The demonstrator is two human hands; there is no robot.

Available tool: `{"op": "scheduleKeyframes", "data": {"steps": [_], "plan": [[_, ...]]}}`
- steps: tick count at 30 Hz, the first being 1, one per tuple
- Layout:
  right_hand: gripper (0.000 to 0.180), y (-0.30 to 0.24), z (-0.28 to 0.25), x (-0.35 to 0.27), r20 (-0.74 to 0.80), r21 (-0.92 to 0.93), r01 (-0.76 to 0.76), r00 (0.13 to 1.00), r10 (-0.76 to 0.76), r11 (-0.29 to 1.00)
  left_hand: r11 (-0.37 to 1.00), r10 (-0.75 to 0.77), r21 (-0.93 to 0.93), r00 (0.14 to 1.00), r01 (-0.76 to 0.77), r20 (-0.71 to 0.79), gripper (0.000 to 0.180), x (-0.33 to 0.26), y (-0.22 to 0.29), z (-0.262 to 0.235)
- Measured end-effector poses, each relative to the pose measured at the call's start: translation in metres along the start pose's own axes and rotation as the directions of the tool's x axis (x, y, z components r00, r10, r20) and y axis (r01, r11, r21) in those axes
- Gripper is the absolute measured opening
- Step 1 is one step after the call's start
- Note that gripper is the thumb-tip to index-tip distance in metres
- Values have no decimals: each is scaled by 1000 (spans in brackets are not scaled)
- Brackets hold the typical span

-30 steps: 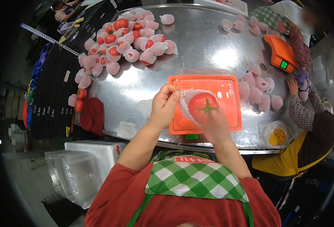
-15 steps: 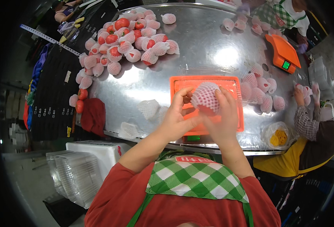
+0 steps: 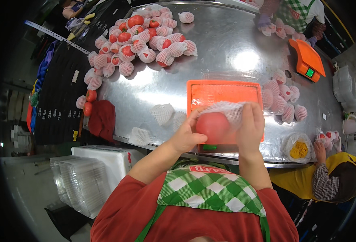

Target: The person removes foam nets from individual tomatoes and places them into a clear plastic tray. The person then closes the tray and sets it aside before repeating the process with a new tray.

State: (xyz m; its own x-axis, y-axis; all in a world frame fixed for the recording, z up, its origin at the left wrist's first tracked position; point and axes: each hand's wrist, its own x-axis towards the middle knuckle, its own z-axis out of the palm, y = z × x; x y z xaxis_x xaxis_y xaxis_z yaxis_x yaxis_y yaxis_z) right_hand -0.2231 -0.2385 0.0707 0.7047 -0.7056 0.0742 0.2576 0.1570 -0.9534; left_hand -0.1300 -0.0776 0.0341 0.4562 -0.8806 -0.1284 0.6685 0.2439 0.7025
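My left hand (image 3: 187,131) is closed around the side of a red tomato (image 3: 213,126), whose smooth skin shows bare toward me. A white foam net sleeve (image 3: 227,107) drapes over the tomato's far side, and my right hand (image 3: 251,126) pinches its right end. Both hands are above an orange scale (image 3: 191,95) with a clear plastic container on it; a green display glows at the scale's near edge. Loose foam nets (image 3: 162,113) lie on the steel table left of my hands.
Many net-wrapped tomatoes (image 3: 126,68) are heaped at the far left, with a smaller group (image 3: 282,92) to the right. A second orange scale (image 3: 308,60) and a bag of yellow bands (image 3: 299,149) are at the right. Co-workers stand at the right and far side.
The foam net has come off the tomato's near side, exposing red skin. My right hand has moved slightly right with the net. The co-worker at the right has leaned lower.
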Motion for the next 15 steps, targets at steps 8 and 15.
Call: {"op": "scheduleKeyframes", "data": {"steps": [8,15], "plan": [[11,17,-15,9,26,-505,194,977,-210,841,929,-109,-340,986,147,128,80,-8,-5,-25],[7,16,-16,12,327,-863,440,861,-389,249,743,-220,-653,975,147,-30,83,1,-3,-26]]}}
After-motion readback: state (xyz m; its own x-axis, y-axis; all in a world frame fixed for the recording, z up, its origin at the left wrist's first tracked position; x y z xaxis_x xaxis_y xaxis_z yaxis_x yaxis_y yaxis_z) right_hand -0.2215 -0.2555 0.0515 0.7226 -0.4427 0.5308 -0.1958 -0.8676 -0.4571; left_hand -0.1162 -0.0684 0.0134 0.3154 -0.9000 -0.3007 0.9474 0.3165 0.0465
